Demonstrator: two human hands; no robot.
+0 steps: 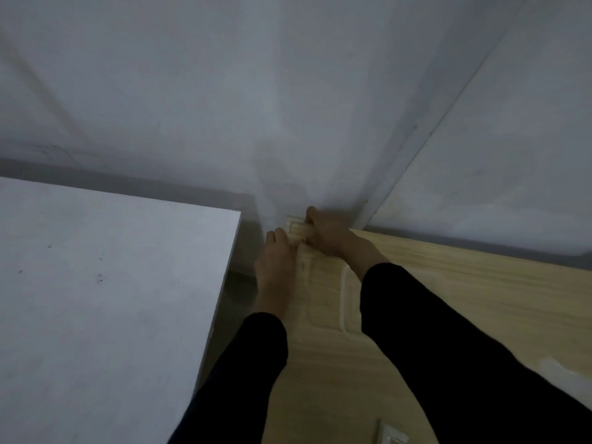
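As a person in black sleeves (448, 379) bent over a pale wooden panel (464, 283), both hands met at its far left corner, close against the grey-white wall (288, 91). The right hand (326, 233) sat on top of that corner, its fingers curled over the far edge and gripping the wood, its knuckles almost against the wall. The left hand (277, 261) lay just beside it, stretched along the panel's left edge, with its fingertips up by the corner and touching the right hand's fingers. Blur hid whether those fingers wrapped round the edge or only pressed on it.

From the hands, the panel spread back toward the person and away to the right, passing under both forearms. A rounded groove (344, 299) cut into its face ran between the two arms. To the left, across a narrow dark gap, stood a white tabletop (112, 283), well clear of either hand. A thin strip (416, 139) ran slantwise down the wall to a point just right of the right hand. A small white piece (389, 435) lay on the panel's near end.
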